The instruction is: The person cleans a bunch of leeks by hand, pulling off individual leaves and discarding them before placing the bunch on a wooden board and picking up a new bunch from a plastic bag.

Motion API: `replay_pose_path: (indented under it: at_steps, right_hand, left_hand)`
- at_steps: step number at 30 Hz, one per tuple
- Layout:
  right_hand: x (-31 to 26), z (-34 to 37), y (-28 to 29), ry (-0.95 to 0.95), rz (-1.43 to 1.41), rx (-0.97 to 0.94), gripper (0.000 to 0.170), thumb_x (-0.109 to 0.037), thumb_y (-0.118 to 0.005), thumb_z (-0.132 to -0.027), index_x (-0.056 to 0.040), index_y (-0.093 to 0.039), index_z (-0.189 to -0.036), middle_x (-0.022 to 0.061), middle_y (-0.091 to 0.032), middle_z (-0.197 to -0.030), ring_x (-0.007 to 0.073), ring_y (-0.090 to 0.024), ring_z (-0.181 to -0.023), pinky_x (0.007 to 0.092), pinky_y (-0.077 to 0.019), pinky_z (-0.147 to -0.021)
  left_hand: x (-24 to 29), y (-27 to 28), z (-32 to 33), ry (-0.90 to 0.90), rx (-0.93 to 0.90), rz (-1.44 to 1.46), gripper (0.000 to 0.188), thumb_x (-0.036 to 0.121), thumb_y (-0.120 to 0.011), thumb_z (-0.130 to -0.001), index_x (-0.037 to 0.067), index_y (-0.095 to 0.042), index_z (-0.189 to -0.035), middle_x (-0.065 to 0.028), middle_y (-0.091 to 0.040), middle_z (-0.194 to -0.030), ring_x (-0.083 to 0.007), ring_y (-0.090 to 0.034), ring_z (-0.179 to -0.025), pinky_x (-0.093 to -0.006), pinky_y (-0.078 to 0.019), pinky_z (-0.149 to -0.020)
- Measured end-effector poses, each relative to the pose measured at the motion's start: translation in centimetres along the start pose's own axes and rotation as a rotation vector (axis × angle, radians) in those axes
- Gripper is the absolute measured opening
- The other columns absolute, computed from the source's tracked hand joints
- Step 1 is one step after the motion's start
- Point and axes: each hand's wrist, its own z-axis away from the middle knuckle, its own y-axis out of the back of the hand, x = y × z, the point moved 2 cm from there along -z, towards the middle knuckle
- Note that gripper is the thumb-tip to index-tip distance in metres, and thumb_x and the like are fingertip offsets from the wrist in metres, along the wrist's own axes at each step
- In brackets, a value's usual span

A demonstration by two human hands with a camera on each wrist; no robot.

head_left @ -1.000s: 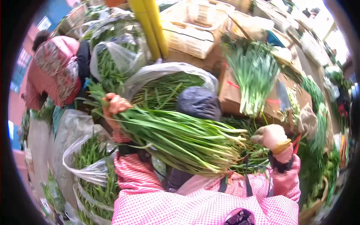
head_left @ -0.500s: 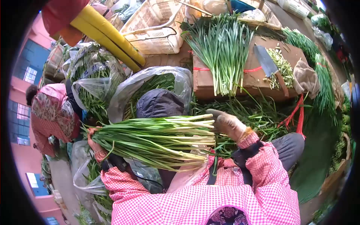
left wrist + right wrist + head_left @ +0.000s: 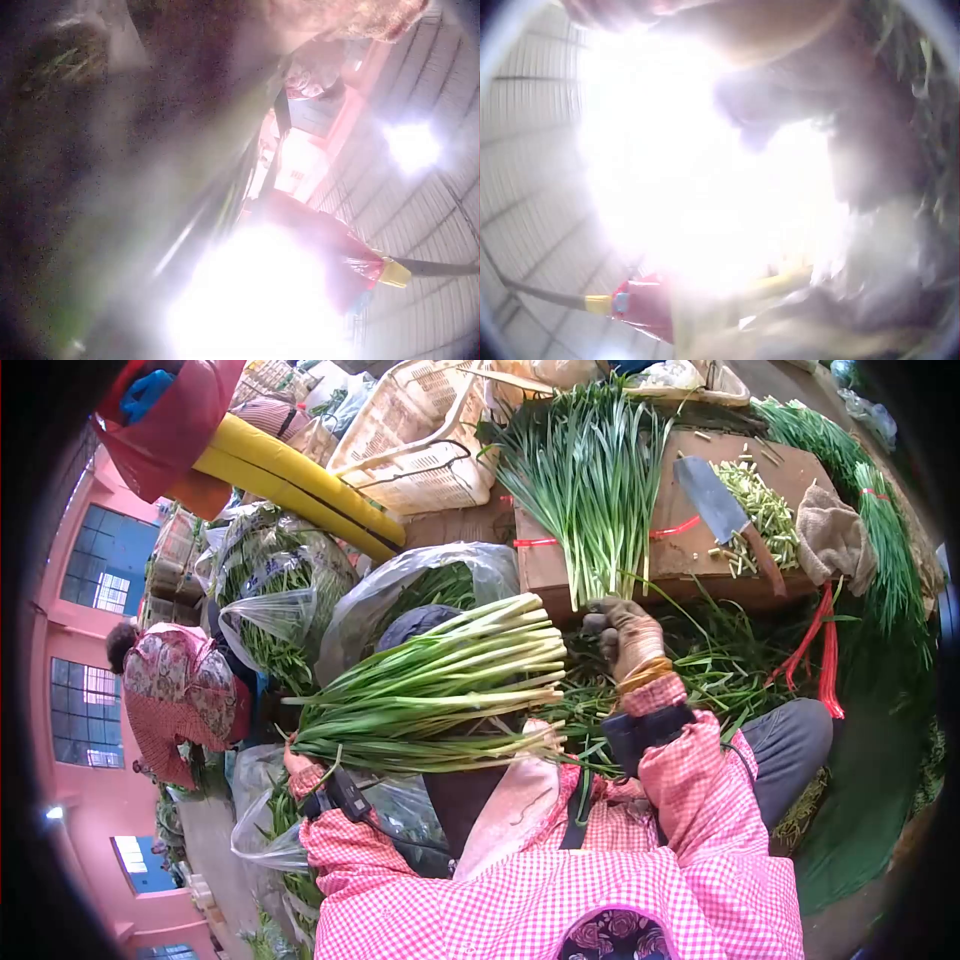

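Note:
A loose bunch of garlic chives lies across the front of the body in the head view, leaves to the left and pale stem ends to the right. My left hand grips it at the leafy end, most of the fingers hidden under the leaves. To the right of the stem ends is my right hand, in a glove with dark fingertips, its fingers loosely bent with nothing visible between them. Glare washes out much of both wrist views.
Behind the right hand, a brown cardboard box bears a second bunch of chives, a cleaver, cut stem pieces and a cloth. Red ties hang at its side. Greens-filled plastic bags stand left; another person bends beyond.
The bunch has swung so its stem ends point more up and right. My right hand has come away from its low position beside the stems toward the box, fingers now more bent.

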Motion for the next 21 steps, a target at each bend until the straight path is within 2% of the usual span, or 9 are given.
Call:
replay_pose_path:
  at_steps: [3, 5, 7, 9, 12, 13, 16, 19, 21]
  right_hand:
    - [0.7, 1.8, 0.3, -0.018, 0.163, -0.295, 0.027, -0.011, -0.064, -0.077, -0.0042, -0.059, -0.103, 0.0078, -0.065, -0.084, 0.0092, -0.058, -0.065, 0.0203, -0.0443, -0.052]
    - [2.6, 4.6, -1.3, 0.076, 0.133, -0.707, 0.049, -0.013, -0.069, -0.072, -0.0030, -0.051, -0.117, 0.0093, -0.061, -0.104, 0.0127, -0.058, -0.087, 0.0243, -0.0460, -0.073]
    - [3.6, 4.8, -2.0, -0.070, 0.261, -0.783, 0.066, -0.014, -0.071, -0.068, -0.0027, -0.042, -0.126, 0.0083, -0.055, -0.115, 0.0152, -0.053, -0.098, 0.0279, -0.0413, -0.086]
    - [2.3, 6.3, -4.6, -0.045, 0.295, -0.718, 0.043, -0.018, -0.067, -0.071, -0.0040, -0.056, -0.110, 0.0067, -0.062, -0.100, 0.0160, -0.056, -0.091, 0.0286, -0.0433, -0.083]
    - [3.6, 3.9, -5.1, 0.292, 0.597, -0.553, 0.026, -0.012, -0.066, -0.075, -0.0051, -0.061, -0.100, 0.0038, -0.063, -0.092, 0.0103, -0.057, -0.072, 0.0235, -0.0471, -0.069]
    - [2.1, 2.6, -2.7, 1.152, 1.084, -0.345, 0.016, -0.006, -0.059, -0.078, -0.0054, -0.062, -0.094, 0.0015, -0.061, -0.077, 0.0091, -0.054, -0.065, 0.0226, -0.0465, -0.056]
    - [-5.4, 4.1, 1.7, 0.138, -0.117, -0.107, 0.012, -0.010, -0.051, -0.085, -0.0055, -0.061, -0.083, -0.0021, -0.051, -0.057, -0.0008, -0.038, -0.047, 0.0139, -0.0254, -0.039]
    - [-3.4, 3.7, 5.0, 0.228, 0.949, -0.401, 0.026, -0.032, -0.063, -0.077, -0.0090, -0.066, -0.089, 0.0069, -0.065, -0.085, 0.0164, -0.062, -0.076, 0.0297, -0.0491, -0.067]
    - [-6.1, 7.1, 1.5, 0.967, 1.303, -0.416, 0.033, -0.037, -0.062, -0.075, -0.0096, -0.064, -0.095, 0.0104, -0.062, -0.102, 0.0257, -0.055, -0.101, 0.0361, -0.0406, -0.088]
  left_hand:
    - [-0.4, 1.7, 0.1, -0.025, 0.029, 0.006, 0.026, 0.021, -0.044, -0.082, 0.003, -0.062, -0.089, -0.0157, -0.064, -0.090, -0.0336, -0.060, -0.085, -0.0492, -0.0469, -0.082]
    - [-0.8, 2.6, 0.0, -0.041, 0.052, 0.012, 0.026, 0.021, -0.044, -0.082, 0.003, -0.062, -0.089, -0.0159, -0.064, -0.090, -0.0337, -0.060, -0.085, -0.0492, -0.0469, -0.082]
    - [-1.0, 2.9, -0.1, -0.046, 0.060, 0.015, 0.027, 0.021, -0.044, -0.082, 0.003, -0.062, -0.089, -0.0160, -0.064, -0.090, -0.0338, -0.060, -0.085, -0.0493, -0.0469, -0.082]
    - [-1.4, 3.1, 0.0, -0.046, 0.072, 0.003, 0.027, 0.021, -0.044, -0.082, 0.003, -0.062, -0.089, -0.0162, -0.064, -0.090, -0.0338, -0.060, -0.085, -0.0493, -0.0469, -0.082]
    - [-1.7, 3.1, 0.2, -0.042, 0.086, -0.010, 0.027, 0.021, -0.044, -0.082, 0.002, -0.061, -0.089, -0.0164, -0.064, -0.090, -0.0339, -0.060, -0.086, -0.0493, -0.0469, -0.082]
    - [-1.9, 3.2, 0.3, -0.035, 0.085, -0.011, 0.027, 0.022, -0.044, -0.082, 0.002, -0.061, -0.089, -0.0165, -0.064, -0.090, -0.0340, -0.060, -0.086, -0.0494, -0.0469, -0.082]
    - [-2.5, 3.9, 0.0, -0.026, 0.083, 0.005, 0.028, 0.022, -0.044, -0.082, 0.002, -0.061, -0.089, -0.0167, -0.064, -0.090, -0.0341, -0.060, -0.086, -0.0494, -0.0469, -0.082]
    - [-2.8, 4.2, -0.9, -0.021, 0.067, 0.021, 0.028, 0.022, -0.043, -0.082, 0.001, -0.061, -0.089, -0.0170, -0.064, -0.090, -0.0342, -0.060, -0.086, -0.0495, -0.0470, -0.082]
    - [-3.0, 4.2, -1.4, -0.017, 0.059, 0.020, 0.028, 0.022, -0.043, -0.082, 0.001, -0.061, -0.089, -0.0171, -0.064, -0.090, -0.0343, -0.060, -0.086, -0.0495, -0.0470, -0.082]
